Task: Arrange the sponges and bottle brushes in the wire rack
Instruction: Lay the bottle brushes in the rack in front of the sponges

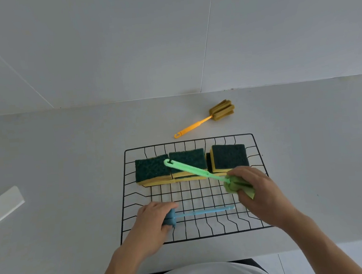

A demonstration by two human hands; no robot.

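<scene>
Nearest, the left hand [155, 220] closes around the foam head of a blue brush [197, 213], which lies left to right along the near part of the rack [258, 151]. Farther right, the right hand [256, 187] grips a green brush [198, 172] by its head, handle angled far-left over the sponges [189, 165] lined up at the far side. To finish well, lay it flat, parallel to the blue one. A yellow brush [205, 118] waits on the counter [66, 160] beyond.
</scene>
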